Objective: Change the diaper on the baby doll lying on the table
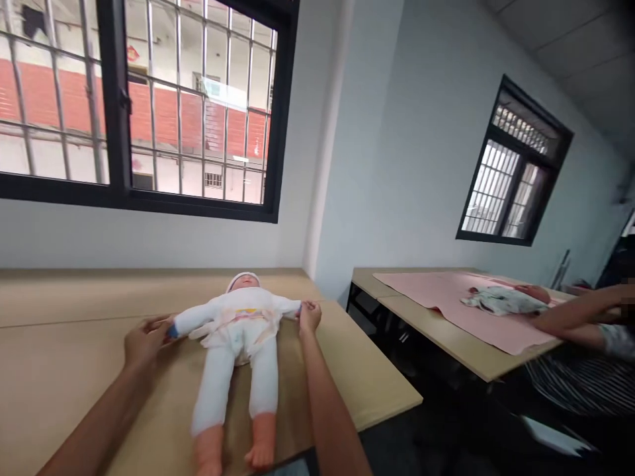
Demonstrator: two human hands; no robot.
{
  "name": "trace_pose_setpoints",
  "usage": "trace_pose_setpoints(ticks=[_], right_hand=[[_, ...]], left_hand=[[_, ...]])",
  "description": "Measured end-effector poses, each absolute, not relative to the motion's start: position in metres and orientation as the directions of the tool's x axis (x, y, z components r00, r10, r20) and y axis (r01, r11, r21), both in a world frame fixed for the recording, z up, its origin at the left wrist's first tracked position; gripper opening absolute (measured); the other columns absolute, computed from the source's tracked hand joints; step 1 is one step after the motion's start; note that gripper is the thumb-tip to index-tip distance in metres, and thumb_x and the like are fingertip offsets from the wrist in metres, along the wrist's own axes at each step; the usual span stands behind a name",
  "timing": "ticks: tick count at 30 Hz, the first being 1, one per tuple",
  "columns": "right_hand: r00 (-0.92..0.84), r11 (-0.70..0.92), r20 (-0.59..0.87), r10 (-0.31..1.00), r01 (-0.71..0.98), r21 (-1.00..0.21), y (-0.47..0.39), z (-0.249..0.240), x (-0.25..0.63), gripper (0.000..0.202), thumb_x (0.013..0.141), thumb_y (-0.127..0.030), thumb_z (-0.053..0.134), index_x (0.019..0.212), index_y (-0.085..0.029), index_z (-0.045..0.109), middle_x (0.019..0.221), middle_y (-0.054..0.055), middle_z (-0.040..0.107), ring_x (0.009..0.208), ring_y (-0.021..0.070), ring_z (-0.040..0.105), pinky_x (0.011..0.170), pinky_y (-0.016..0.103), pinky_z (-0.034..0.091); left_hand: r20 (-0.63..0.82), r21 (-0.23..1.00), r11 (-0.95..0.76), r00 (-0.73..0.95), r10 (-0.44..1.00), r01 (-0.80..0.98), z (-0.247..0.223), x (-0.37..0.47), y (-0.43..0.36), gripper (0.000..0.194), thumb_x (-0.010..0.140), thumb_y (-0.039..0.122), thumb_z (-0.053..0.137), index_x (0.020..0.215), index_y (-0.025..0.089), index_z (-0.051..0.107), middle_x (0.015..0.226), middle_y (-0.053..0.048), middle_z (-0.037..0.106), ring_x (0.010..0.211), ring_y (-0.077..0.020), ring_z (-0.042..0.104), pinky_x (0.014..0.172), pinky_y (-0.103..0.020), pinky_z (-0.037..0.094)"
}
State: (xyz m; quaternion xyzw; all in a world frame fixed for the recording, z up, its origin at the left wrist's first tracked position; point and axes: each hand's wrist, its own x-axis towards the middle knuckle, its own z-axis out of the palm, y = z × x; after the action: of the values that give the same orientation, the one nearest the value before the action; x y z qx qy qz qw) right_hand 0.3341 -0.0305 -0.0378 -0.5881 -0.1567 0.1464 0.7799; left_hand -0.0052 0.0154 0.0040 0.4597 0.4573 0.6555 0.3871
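A baby doll [243,324] lies on its back on the wooden table, its head at the far side and its bare feet toward me. It has a white top, white leggings, a light cap and what looks like a diaper around its hips. Both its arms are stretched out sideways. My left hand [147,338] is closed on the end of one doll arm, where a bit of blue shows at the cuff. At the other side, my right hand [310,316] pinches the other sleeve's cuff, also edged in blue. The doll's hands are hidden.
A dark flat object [292,466] sits at the near edge below the doll. To the right stands another table [441,340] with a pink mat [421,291] and a second clothed doll [506,299]. Another person's arm [580,309] rests there. Barred windows line the wall.
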Motion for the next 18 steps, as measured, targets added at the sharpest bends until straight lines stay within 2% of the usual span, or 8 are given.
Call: trace_pose_setpoints(ticks=[5, 12, 15, 18], right_hand=[[0.904, 0.239, 0.062, 0.423, -0.046, -0.970, -0.026, -0.045, 0.337, 0.023, 0.073, -0.022, 0.054, 0.095, -0.016, 0.055, 0.091, 0.008, 0.071, 0.048, 0.0134, 0.061, 0.037, 0.019, 0.044], [0.897, 0.163, 0.129, 0.423, 0.065, -0.985, -0.030, -0.047, 0.336, 0.020, 0.076, -0.026, 0.051, 0.094, -0.017, 0.054, 0.089, 0.010, 0.071, 0.049, 0.0153, 0.061, 0.040, 0.022, 0.042], [0.875, 0.118, 0.221, 0.430, 0.188, -0.975, -0.038, -0.043, 0.331, 0.021, 0.081, -0.036, 0.052, 0.090, -0.018, 0.056, 0.084, 0.008, 0.071, 0.047, 0.0157, 0.059, 0.046, 0.024, 0.042], [0.816, 0.088, 0.336, 0.470, 0.335, -0.938, -0.046, -0.037, 0.322, 0.033, 0.084, -0.051, 0.050, 0.076, -0.019, 0.056, 0.071, 0.005, 0.068, 0.047, 0.0160, 0.057, 0.056, 0.026, 0.043]], left_hand=[[0.215, 0.973, -0.227, -0.198, 0.956, -0.040, -0.005, -0.007, 0.027, 0.025, 0.062, 0.019, 0.064, 0.086, 0.013, 0.059, 0.079, -0.002, 0.061, 0.071, -0.0166, 0.058, 0.059, -0.025, 0.050], [0.291, 0.956, -0.273, -0.230, 0.929, 0.106, -0.008, -0.007, 0.027, 0.031, 0.057, 0.023, 0.060, 0.086, 0.013, 0.058, 0.076, -0.002, 0.059, 0.063, -0.0156, 0.056, 0.048, -0.023, 0.046], [0.373, 0.921, -0.325, -0.243, 0.896, 0.216, -0.008, -0.006, 0.022, 0.027, 0.059, 0.030, 0.061, 0.082, 0.017, 0.056, 0.068, 0.000, 0.057, 0.060, -0.0154, 0.056, 0.049, -0.022, 0.044], [0.408, 0.888, -0.352, -0.153, 0.900, 0.295, -0.009, -0.001, 0.014, 0.027, 0.071, 0.047, 0.055, 0.075, 0.020, 0.052, 0.053, 0.002, 0.053, 0.047, -0.0153, 0.053, 0.045, -0.023, 0.040]])
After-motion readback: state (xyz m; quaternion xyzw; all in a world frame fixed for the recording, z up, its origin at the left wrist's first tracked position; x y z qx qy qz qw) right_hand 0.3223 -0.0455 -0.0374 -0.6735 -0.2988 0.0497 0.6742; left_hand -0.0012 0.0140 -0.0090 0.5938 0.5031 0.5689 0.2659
